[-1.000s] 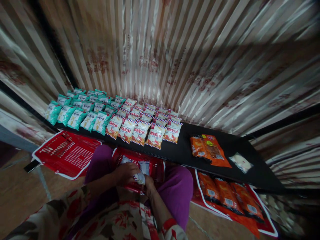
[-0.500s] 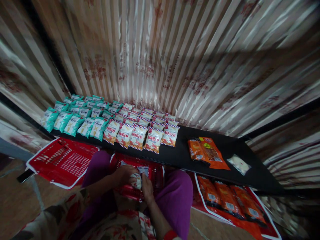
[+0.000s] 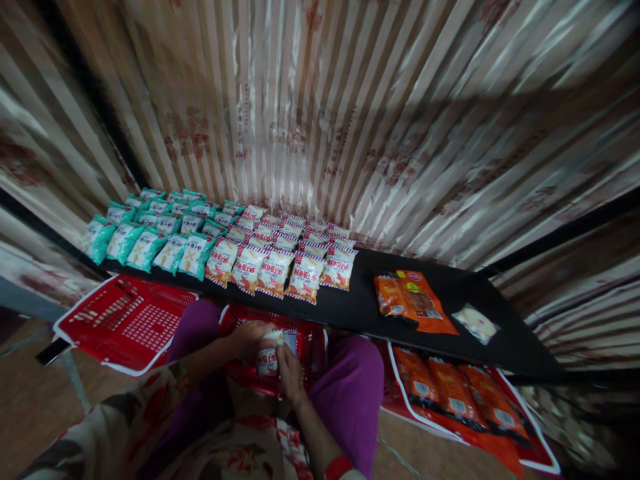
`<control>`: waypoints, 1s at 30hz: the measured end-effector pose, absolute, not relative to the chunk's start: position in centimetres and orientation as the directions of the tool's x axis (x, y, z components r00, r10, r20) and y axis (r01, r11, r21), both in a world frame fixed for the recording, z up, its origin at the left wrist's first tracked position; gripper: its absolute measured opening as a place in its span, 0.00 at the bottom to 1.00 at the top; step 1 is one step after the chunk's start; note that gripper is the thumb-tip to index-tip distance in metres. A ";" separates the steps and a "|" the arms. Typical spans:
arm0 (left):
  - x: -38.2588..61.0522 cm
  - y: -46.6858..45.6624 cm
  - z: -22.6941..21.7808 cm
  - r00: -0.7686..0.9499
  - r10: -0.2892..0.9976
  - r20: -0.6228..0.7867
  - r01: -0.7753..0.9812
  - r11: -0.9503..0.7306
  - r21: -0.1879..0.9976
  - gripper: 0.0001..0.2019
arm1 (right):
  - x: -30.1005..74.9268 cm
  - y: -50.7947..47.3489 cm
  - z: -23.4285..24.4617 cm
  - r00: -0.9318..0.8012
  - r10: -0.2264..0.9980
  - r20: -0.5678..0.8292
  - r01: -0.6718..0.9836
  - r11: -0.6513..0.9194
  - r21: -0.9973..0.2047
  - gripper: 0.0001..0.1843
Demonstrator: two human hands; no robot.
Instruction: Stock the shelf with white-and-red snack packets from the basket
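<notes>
Low over a red basket between my knees, a small white snack bag with red lettering is held between my two hands. My left hand closes over its upper left side, fingers curled. Against its right edge lies my right hand, with the fingers bent around it and partly hidden. Another packet shows behind the right hand inside the basket. On the black shelf in front, matching white-and-orange snack bags stand in rows.
Teal snack bags stand in rows at the shelf's left. Orange packets and a clear packet lie to the right. Below are a red basket at left and one with orange packets at right. A striped curtain hangs behind.
The snack bag has turned so that more of its printed front shows. My left hand has shifted slightly up, and my right hand has moved a little left beside the bag.
</notes>
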State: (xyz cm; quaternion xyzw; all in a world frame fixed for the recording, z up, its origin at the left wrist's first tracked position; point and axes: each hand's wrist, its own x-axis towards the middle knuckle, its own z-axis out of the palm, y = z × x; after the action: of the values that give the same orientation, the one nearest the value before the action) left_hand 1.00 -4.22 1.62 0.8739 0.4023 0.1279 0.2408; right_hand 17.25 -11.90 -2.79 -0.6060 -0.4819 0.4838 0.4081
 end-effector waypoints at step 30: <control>4.7 -6.2 -1.2 0.120 0.955 -0.271 0.220 0.241 0.945 0.14 | 17.5 -11.2 -3.3 0.408 0.822 -0.398 -0.033 -0.422 -0.906 0.42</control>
State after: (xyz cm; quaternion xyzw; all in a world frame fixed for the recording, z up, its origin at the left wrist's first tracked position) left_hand 4.73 -6.18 -1.23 0.5149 0.5704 0.3384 0.5431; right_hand 17.55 -11.19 -3.33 -0.7025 -0.2807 0.4662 0.4586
